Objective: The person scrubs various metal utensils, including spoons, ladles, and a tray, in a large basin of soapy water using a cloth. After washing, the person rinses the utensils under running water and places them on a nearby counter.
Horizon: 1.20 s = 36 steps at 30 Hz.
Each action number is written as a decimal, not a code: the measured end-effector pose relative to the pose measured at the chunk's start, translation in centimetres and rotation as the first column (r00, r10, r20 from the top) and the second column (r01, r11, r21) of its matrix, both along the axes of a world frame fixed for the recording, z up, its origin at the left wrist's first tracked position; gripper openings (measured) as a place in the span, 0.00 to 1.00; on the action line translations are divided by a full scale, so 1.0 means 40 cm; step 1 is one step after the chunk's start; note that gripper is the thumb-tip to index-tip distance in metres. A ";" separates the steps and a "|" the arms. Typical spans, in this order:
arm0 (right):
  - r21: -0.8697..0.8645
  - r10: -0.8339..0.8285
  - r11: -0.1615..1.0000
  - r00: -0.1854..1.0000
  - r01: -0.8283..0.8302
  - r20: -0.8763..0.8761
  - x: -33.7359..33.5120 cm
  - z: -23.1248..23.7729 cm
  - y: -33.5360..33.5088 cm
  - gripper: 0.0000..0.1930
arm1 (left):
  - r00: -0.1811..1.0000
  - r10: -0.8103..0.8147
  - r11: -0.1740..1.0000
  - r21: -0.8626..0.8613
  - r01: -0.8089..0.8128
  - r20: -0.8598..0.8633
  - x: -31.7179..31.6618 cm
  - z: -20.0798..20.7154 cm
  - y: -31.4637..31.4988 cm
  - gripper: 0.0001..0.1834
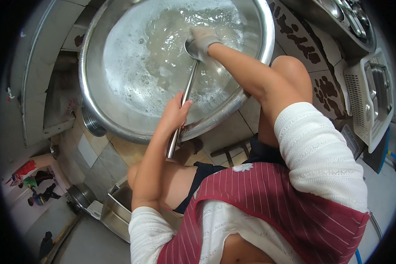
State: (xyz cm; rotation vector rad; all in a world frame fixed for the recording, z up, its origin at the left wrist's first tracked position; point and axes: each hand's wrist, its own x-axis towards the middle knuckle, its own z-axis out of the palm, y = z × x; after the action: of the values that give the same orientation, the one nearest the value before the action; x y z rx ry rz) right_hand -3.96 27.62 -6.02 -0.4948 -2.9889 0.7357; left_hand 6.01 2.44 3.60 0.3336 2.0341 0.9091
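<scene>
A long-handled metal ladle (190, 81) slants over the near part of a large round metal basin (268, 42). The basin holds cloudy, foamy water (132, 57). My left hand (177, 113) is closed round the lower part of the handle, whose end sticks out over the near rim. At the ladle's bowl, my right hand (204, 42) is wrapped in a pale, wet glove or cloth and curls against the metal. Its fingers are partly hidden by this covering and somewhat blurred. The bowl is partly covered by that hand.
My knees are close to the basin's near rim. On the right stands a white plastic basket (354, 97) with metal ware in it. A metal pan (372, 39) with spoons or ladles is at upper right. Metal pots (81, 193) and a rectangular metal container (119, 207) stand lower left.
</scene>
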 end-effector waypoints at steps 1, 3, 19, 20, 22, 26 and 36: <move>0.151 0.038 0.987 0.996 -0.049 0.074 0.049 0.076 0.006 0.12 | 0.998 0.061 0.998 0.001 -0.061 0.007 -0.001 0.006 -0.002 0.19; 0.072 -0.127 0.991 0.972 0.115 0.197 0.026 0.056 -0.002 0.12 | 0.985 0.170 0.985 0.009 -0.170 0.025 -0.002 0.027 0.008 0.24; -0.697 -0.326 0.626 0.929 0.349 0.172 0.036 -0.001 -0.165 0.27 | 0.670 -0.350 0.907 -0.415 0.069 -0.654 -0.009 -0.019 0.093 0.30; -0.731 -0.382 0.554 0.902 0.398 0.201 0.030 -0.016 -0.172 0.27 | 0.653 -0.307 0.932 -0.358 0.058 -0.693 -0.013 -0.036 0.089 0.29; -0.784 -0.464 0.399 0.842 0.475 0.274 0.032 -0.002 -0.224 0.28 | 0.622 -0.206 0.969 -0.244 0.025 -0.755 -0.037 -0.084 0.059 0.29; -0.751 -0.357 0.234 0.773 0.617 0.524 0.106 0.049 -0.308 0.33 | 0.966 0.252 0.966 0.064 -0.249 -0.050 -0.092 -0.073 0.024 0.23; -0.931 -0.256 0.059 0.907 0.361 0.335 0.042 0.014 -0.188 0.26 | 0.584 0.248 0.754 0.224 -0.617 0.773 -0.037 0.016 0.035 0.10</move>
State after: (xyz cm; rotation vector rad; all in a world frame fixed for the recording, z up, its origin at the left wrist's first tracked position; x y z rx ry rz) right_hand -2.30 20.10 -5.46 -1.1158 -1.6916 2.6153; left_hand 4.53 3.85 4.25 -0.2964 1.1345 1.5823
